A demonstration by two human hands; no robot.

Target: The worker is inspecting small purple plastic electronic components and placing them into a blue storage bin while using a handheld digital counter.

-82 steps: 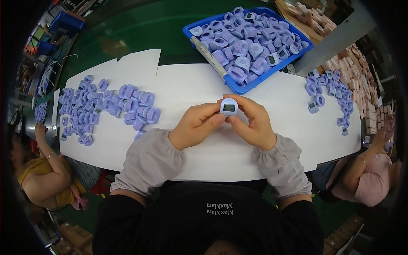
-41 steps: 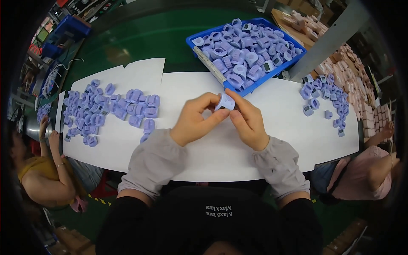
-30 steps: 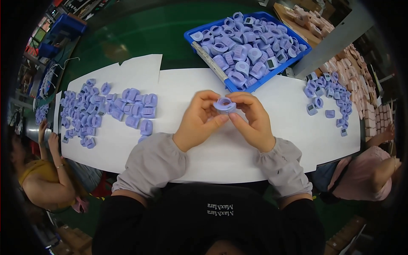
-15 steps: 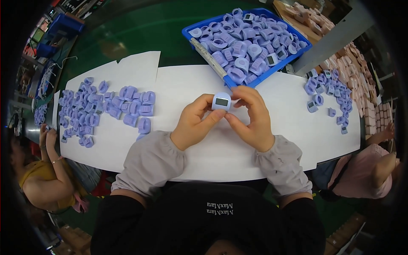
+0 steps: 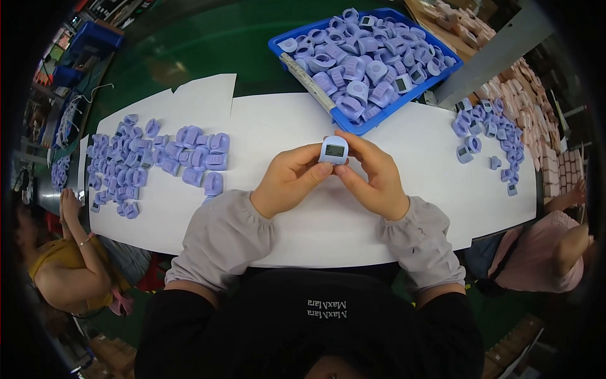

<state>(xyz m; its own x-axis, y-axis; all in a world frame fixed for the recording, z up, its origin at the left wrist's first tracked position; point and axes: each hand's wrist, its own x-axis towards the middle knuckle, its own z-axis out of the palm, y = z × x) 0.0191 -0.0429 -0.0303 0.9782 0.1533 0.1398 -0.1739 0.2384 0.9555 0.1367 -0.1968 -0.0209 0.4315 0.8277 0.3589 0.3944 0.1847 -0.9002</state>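
Observation:
A small lilac digital device [image 5: 334, 150] with a rounded top and a grey screen is held up over the white table surface, its screen facing me. My left hand [image 5: 288, 181] grips its left side, thumb at the lower front edge and fingers behind. From the other side my right hand [image 5: 379, 180] holds it too, with its index finger at the upper right edge and its thumb at the lower right. Dark marks show on the screen. The fingertips behind the device are hidden.
A blue tray [image 5: 285, 58] heaped with lilac ring-shaped devices stands beyond my hands. More lie in a loose pile [image 5: 129, 155] on the left and another pile [image 5: 495, 129] on the right. A grey post [image 5: 492, 57] rises behind the tray. Two people sit at either side.
The device has shifted slightly to the right. My right index finger and thumb have closed in on its right side. Dark marks now show on the formerly blank-looking screen.

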